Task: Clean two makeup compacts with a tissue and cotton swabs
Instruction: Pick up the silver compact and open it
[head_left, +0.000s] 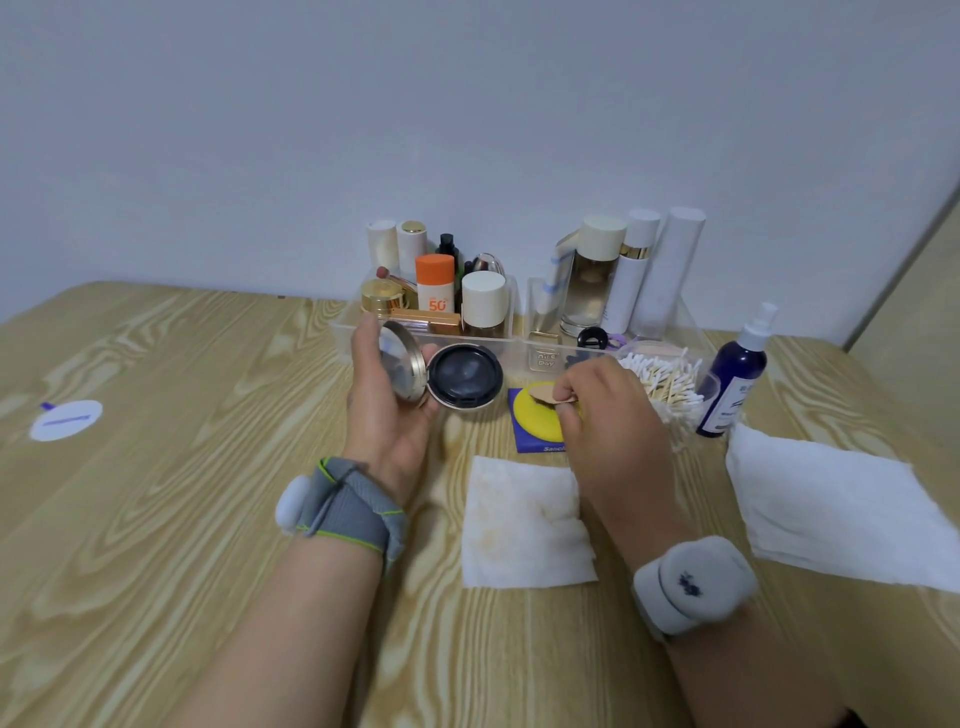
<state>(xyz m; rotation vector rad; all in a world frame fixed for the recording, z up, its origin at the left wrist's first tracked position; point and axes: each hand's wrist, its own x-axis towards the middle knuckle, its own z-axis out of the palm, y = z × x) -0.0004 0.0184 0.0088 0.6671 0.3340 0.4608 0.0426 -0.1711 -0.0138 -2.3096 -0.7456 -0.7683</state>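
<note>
Head view. I read a wooden table (156, 519) with pale, strongly figured grain, set against a plain white wall (467, 104). A round white sticker (65, 420) lies flat on the table at far left.

The left hand (387, 400) is curled round an open compact (465, 376) and holds it just above the table. Its gold lid stands upright against the palm. Its dark round base faces up, to the right of the fingers.

The right hand (602, 415) is narrow. Thumb and fingertips pinch a small tan piece (545, 392); I cannot tell what it is. The piece sits over a yellow disc (535, 415), which lies on a blue card (524, 441) on the table.

A stained tissue (519, 525) lies flat between the forearms, touching the right one. A clean folded tissue (831, 509) lies at far right, well apart from it.

A clear organizer (343, 332) stands at the rear against the wall, filled with bottles and jars. Cotton swabs (667, 382) are heaped at its right end, just behind the right hand. A dark blue spray bottle (732, 384) stands upright just beside the swabs.

A grey strap (353, 504) wraps the left wrist. A white band (693, 584) wraps the right wrist.
</note>
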